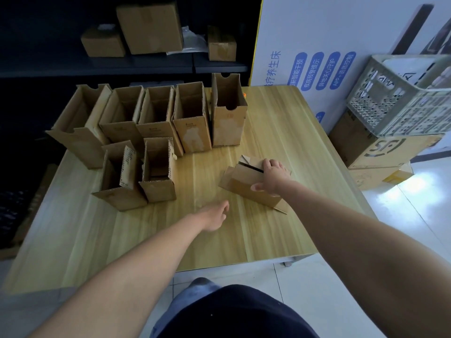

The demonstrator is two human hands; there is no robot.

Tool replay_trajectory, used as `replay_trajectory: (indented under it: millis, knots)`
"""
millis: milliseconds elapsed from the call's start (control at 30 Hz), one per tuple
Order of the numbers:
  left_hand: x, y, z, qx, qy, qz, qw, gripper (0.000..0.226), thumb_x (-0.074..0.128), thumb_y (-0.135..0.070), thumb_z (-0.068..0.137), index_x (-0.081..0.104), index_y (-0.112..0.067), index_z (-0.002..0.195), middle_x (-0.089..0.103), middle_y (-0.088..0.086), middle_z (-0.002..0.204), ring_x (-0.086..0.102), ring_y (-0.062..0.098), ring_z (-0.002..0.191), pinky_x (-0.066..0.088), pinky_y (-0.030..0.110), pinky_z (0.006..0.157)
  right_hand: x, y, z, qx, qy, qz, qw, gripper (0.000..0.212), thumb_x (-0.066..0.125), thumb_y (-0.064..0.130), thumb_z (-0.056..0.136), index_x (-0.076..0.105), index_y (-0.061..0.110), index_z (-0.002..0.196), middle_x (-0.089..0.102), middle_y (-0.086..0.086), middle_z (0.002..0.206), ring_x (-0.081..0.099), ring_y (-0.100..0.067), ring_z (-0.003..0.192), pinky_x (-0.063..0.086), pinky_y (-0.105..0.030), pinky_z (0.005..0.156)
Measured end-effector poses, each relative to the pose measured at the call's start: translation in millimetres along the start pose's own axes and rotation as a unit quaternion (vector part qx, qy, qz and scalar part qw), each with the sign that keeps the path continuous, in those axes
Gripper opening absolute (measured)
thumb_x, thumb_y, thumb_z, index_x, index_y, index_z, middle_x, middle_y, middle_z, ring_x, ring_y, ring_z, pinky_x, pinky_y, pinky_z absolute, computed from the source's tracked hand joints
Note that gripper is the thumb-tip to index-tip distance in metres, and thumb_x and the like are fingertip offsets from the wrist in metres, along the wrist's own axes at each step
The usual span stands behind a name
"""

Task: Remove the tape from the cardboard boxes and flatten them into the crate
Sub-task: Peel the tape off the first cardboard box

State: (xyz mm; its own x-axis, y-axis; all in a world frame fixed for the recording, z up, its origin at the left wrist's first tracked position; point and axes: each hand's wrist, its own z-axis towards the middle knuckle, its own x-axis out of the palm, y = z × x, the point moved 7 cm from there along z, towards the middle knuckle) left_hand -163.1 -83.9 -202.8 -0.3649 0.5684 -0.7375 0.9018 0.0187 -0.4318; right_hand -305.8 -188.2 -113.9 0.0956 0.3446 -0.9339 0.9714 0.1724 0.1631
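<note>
A small cardboard box lies on its side on the wooden table, right of centre, with its flaps spread. My right hand grips its right end, fingers over the top and thumb on the near face. My left hand hovers just above the table to the box's near left, fingers relaxed, holding nothing. Several open cardboard boxes stand upright in two rows at the table's back left. The grey plastic crate sits tilted on a stack of boxes at the right.
Large cardboard boxes stand on the floor under the crate, beside the table's right edge. A dark shelf behind the table carries more boxes. A white printed board leans at the back right.
</note>
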Motion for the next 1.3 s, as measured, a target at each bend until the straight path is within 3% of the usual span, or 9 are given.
replay_trajectory:
  millis: [100,267,467,700,800,900,1067,1200,1300]
  knots:
    - [-9.9,14.3,3.5,-0.034,-0.074,-0.046,0.996,0.020,0.035,-0.014,0.100,0.031,-0.016,0.119,0.043,0.006,0.115,0.050,0.015,0.070,0.043,0.027,0.061,-0.2,-1.1,-1.4,-0.010,-0.003,0.010,1.000,0.088,0.070,0.047,0.079,0.024,0.010,0.145,0.032,-0.010,0.145,0.026,-0.029,0.136,0.023,-0.040,0.112]
    - [-12.1,36.1,14.1,-0.098,-0.118,-0.097,0.983,0.038,0.038,-0.007,0.097,0.032,-0.001,0.134,0.029,0.015,0.136,0.053,0.028,0.107,0.044,0.037,0.098,2.1,-2.6,-3.1,-0.021,-0.004,0.023,1.000,0.089,0.068,0.044,0.081,0.019,0.009,0.147,0.027,-0.010,0.148,0.020,-0.029,0.138,0.017,-0.039,0.114]
    - [-2.2,37.6,13.3,-0.119,-0.188,-0.146,0.964,0.024,0.045,0.001,0.094,0.067,0.002,0.086,0.034,0.012,0.125,0.047,0.021,0.093,0.041,0.030,0.095,4.8,-3.6,-3.1,-0.031,-0.003,0.022,0.999,0.091,0.067,0.045,0.083,0.016,0.008,0.148,0.023,-0.011,0.151,0.015,-0.030,0.141,0.014,-0.041,0.116]
    - [-6.4,34.3,12.0,-0.112,-0.217,-0.155,0.957,0.026,0.048,0.011,0.088,0.066,-0.002,0.074,0.030,0.009,0.115,0.046,0.029,0.107,0.041,0.036,0.096,3.5,-3.2,-0.2,-0.041,-0.008,0.027,0.999,0.087,0.068,0.045,0.081,0.022,0.007,0.145,0.029,-0.011,0.146,0.020,-0.029,0.137,0.017,-0.040,0.115]
    - [-6.6,35.2,10.8,-0.137,-0.199,-0.154,0.958,0.011,0.067,-0.005,0.082,0.059,-0.012,0.081,0.028,0.005,0.119,0.040,0.027,0.116,0.037,0.036,0.103,3.5,-4.1,0.7,-0.043,-0.006,0.026,0.999,0.087,0.068,0.045,0.082,0.022,0.007,0.145,0.028,-0.011,0.146,0.019,-0.029,0.138,0.016,-0.040,0.115]
    - [-2.1,41.7,8.9,-0.177,-0.161,-0.180,0.954,0.035,0.079,-0.018,0.071,0.051,-0.016,0.093,0.042,0.008,0.120,0.040,0.027,0.117,0.037,0.044,0.104,3.6,-4.4,1.1,-0.046,-0.008,0.025,0.999,0.085,0.067,0.045,0.082,0.023,0.006,0.144,0.028,-0.012,0.146,0.019,-0.029,0.138,0.016,-0.039,0.115]
    - [-14.2,40.7,6.4,-0.168,-0.209,-0.189,0.945,0.012,0.058,-0.007,0.089,0.070,-0.008,0.088,0.066,0.009,0.106,0.049,0.030,0.115,0.032,0.037,0.106,3.4,-5.1,2.1,-0.048,-0.006,0.025,0.998,0.086,0.067,0.046,0.082,0.022,0.007,0.144,0.028,-0.012,0.146,0.019,-0.030,0.139,0.016,-0.040,0.116]
    - [-23.8,33.3,6.5,-0.155,-0.224,-0.201,0.941,0.030,0.040,0.003,0.092,0.057,-0.009,0.070,0.055,0.011,0.082,0.050,0.022,0.081,0.034,0.027,0.065,4.0,-6.6,3.9,-0.048,-0.003,0.030,0.998,0.087,0.067,0.046,0.082,0.021,0.007,0.145,0.028,-0.012,0.146,0.019,-0.029,0.139,0.016,-0.041,0.116]
    - [-26.3,33.9,6.8,-0.154,-0.244,-0.196,0.937,0.018,0.038,0.002,0.092,0.053,-0.008,0.092,0.051,0.008,0.090,0.050,0.021,0.081,0.039,0.029,0.065,4.7,-7.0,6.1,-0.047,-0.001,0.028,0.998,0.090,0.067,0.047,0.082,0.019,0.007,0.146,0.027,-0.012,0.148,0.018,-0.030,0.140,0.015,-0.041,0.117]
